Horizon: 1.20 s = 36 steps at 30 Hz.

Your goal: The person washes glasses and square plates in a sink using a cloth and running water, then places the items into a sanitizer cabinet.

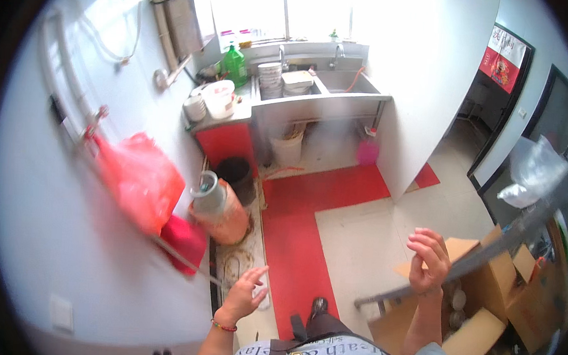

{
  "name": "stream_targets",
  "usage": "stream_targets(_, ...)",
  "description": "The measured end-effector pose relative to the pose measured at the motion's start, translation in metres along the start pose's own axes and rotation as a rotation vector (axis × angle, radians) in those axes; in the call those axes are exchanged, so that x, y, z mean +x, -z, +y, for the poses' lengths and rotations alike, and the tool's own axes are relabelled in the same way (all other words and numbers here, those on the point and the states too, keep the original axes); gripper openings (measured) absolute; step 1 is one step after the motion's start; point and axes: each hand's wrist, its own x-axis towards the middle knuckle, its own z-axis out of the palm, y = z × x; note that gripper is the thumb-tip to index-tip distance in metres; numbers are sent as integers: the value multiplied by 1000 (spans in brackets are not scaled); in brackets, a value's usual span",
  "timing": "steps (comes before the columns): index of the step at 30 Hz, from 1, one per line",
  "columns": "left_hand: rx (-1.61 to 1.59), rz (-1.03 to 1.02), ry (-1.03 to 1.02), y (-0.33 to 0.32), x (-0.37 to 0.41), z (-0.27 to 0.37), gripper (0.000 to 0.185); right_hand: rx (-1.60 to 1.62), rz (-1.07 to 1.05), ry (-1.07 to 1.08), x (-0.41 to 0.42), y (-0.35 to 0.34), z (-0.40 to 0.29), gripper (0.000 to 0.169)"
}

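My left hand (pixel 246 295) is raised in front of me, fingers apart and nothing in it, with a beaded bracelet on the wrist. On the right, my right hand (pixel 427 259) is lifted with curled fingers and holds nothing that shows; it overlaps the view of a grey metal rail (pixel 495 239). Ahead stands a steel double sink (pixel 288 99). Stacked bowls (pixel 269 79) and a pile of pale dishes (pixel 297 82) fill its left basin. A green bottle (pixel 235 67) and a white plastic tub (pixel 218 100) are on the counter at its left.
A red floor mat (pixel 290 226) runs towards the sink. At left stand an orange gas cylinder (pixel 223 217) and a black bucket (pixel 237 174); a red plastic bag (pixel 137 180) hangs on the wall. Open cardboard boxes (pixel 479 331) lie at right, near a doorway (pixel 478 106).
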Motion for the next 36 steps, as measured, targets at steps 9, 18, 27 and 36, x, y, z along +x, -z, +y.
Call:
stream_targets(9, 231, 454, 270, 110, 312, -102, 68, 43, -34, -9, 146, -264, 269, 20)
stream_targets(18, 206, 520, 484, 155, 556, -255, 73, 231, -346, 202, 358, -524, 429, 20)
stream_targets(27, 48, 332, 86, 232, 983, -225, 64, 71, -840, -203, 448, -684, 646, 57)
stream_targets(36, 96, 354, 363, 243, 1194, -275, 63, -9, -773, -167, 551, -1000, 941, 57)
